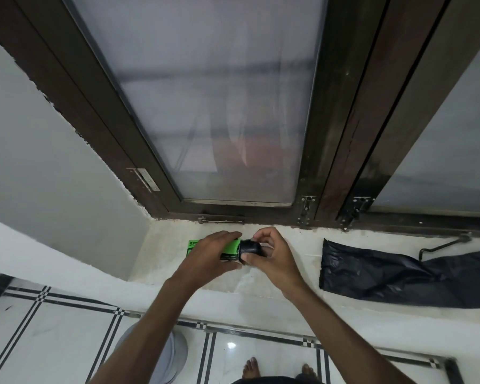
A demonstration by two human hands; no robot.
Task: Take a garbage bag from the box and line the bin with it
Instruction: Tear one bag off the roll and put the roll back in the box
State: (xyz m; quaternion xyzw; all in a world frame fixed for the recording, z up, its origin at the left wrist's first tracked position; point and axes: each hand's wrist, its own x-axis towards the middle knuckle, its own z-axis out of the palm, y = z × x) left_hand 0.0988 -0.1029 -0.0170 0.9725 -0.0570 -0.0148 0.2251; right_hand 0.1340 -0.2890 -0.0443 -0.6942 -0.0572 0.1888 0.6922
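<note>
Green box lies on its side on the pale window sill, open end facing right, a black roll of garbage bags poking out of it. Left hand wraps over the box from the near side, fingers curled across the top, clamping it. Right hand pinches the roll's exposed end, thumb below and fingertips arched above. Both forearms reach in from the near edge, converging. Right along the sill, a loose black bag lies flattened. Down on the tiled floor, near left, the grey bin peeks out beneath the left forearm.
</note>
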